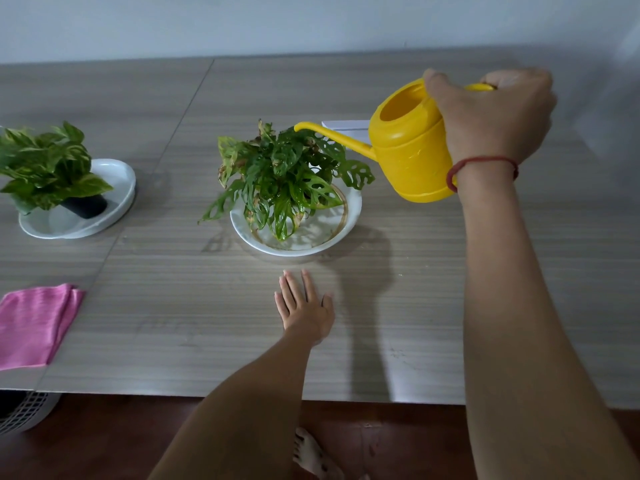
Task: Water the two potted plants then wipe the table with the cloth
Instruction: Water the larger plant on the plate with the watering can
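My right hand (491, 116) grips the handle of a yellow watering can (408, 150), held in the air and tilted left. Its spout tip hangs over the leaves of the middle potted plant (284, 174), which stands in a white dish (349, 223). No water stream is visible. My left hand (304, 306) lies flat on the table with fingers apart, just in front of that dish. A second potted plant (45, 164) in a black pot sits in a white dish (117, 195) at the far left. A folded pink cloth (34, 323) lies at the left front.
The grey wood-grain table (207, 323) runs back to a pale wall. A small white object (346, 128) lies behind the spout. A white slatted basket (24, 410) stands on the dark floor at the lower left, and a bare foot (311, 452) shows below the table edge.
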`<state>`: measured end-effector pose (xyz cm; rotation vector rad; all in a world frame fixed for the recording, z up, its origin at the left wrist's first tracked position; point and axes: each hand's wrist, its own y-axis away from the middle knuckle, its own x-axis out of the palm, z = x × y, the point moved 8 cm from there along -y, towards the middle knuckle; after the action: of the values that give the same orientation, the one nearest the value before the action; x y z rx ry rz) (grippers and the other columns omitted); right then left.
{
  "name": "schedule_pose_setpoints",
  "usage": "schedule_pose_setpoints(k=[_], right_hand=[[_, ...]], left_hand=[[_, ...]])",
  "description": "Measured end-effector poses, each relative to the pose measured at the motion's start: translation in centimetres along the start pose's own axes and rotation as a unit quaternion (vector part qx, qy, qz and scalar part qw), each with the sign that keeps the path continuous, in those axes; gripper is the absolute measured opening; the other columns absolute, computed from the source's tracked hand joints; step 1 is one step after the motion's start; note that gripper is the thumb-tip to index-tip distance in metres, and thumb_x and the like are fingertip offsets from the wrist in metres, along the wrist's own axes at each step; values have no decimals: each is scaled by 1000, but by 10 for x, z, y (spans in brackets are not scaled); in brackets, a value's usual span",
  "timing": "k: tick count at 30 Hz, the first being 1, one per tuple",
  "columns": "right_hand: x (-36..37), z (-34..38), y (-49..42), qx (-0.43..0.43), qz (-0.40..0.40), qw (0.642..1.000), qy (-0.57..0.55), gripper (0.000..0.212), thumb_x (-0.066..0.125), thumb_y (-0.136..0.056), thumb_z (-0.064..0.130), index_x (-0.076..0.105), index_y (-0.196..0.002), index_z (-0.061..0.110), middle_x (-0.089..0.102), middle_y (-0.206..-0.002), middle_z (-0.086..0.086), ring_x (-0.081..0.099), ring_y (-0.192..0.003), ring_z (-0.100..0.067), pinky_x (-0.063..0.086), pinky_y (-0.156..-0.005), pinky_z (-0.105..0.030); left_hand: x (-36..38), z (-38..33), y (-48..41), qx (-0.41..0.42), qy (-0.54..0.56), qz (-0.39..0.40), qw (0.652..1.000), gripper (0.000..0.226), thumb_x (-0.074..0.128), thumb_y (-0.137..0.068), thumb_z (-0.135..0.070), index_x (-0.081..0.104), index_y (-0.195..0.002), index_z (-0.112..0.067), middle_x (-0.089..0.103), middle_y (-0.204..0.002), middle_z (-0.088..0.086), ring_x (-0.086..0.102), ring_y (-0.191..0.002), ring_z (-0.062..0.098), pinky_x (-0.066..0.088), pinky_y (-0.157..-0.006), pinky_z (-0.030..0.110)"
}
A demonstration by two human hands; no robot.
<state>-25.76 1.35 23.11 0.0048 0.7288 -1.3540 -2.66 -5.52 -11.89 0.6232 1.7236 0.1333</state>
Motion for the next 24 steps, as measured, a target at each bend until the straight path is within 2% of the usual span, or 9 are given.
schedule_pose_setpoints(k=[3,5,6,8,13,18,24], right_hand=[[3,1,3,3,15,1000,6,57,64,-62,64,40,-48,14,45,-52,3,51,-61,-20,48,-61,-28],[0,-1,7,14,-4,1000,-12,56,70,-64,60,43,-50,14,57,-63,0,52,-66,-19,37,-59,-24],[1,1,9,11,-4,1000,-11,55,71,-64,60,45,-51,14,57,-63,0,50,-65,-17,34,-59,-24],[4,3,11,5,4,1000,-9,59,71,-63,62,39,-48,15,47,-59,2,47,-64,-15,33,-59,-25],[3,-2,6,6,19,1000,-13,59,71,-57,62,33,-47,18,43,-62,4,44,-57,-15,41,-59,-28],[-12,-9,3,15,-4,999,35,65,70,-60,58,28,-47,10,25,-49,-3,28,-44,-19,27,-50,-28],[-15,-11,3,22,-28,999,29,67,68,-62,60,28,-47,8,23,-49,-6,25,-42,-20,29,-53,-26]], left_hand=[[0,0,0,0,3,-2,1000,69,16,-102,-48,-19,-151,-16,-30,-155,17,-28,-144,29,-17,-116,44],[1,1,0,-1,0,-3,1000,69,16,-102,-48,-19,-151,-16,-30,-155,17,-28,-144,29,-16,-116,44],[1,1,0,-1,-3,-3,1000,69,15,-101,-48,-20,-151,-16,-30,-155,17,-28,-144,29,-17,-116,44],[1,0,-1,-1,-3,-2,1000,68,15,-101,-48,-20,-151,-16,-30,-155,18,-28,-144,29,-17,-116,44],[1,1,-1,-2,0,-6,1000,69,16,-101,-49,-19,-152,-16,-29,-156,17,-28,-144,29,-17,-115,43],[1,1,-1,-2,3,-15,1000,69,16,-101,-49,-18,-152,-16,-28,-156,17,-27,-145,28,-16,-116,44],[1,1,-2,-1,9,-20,1000,69,17,-101,-49,-18,-152,-16,-28,-156,17,-27,-145,27,-17,-115,43]])
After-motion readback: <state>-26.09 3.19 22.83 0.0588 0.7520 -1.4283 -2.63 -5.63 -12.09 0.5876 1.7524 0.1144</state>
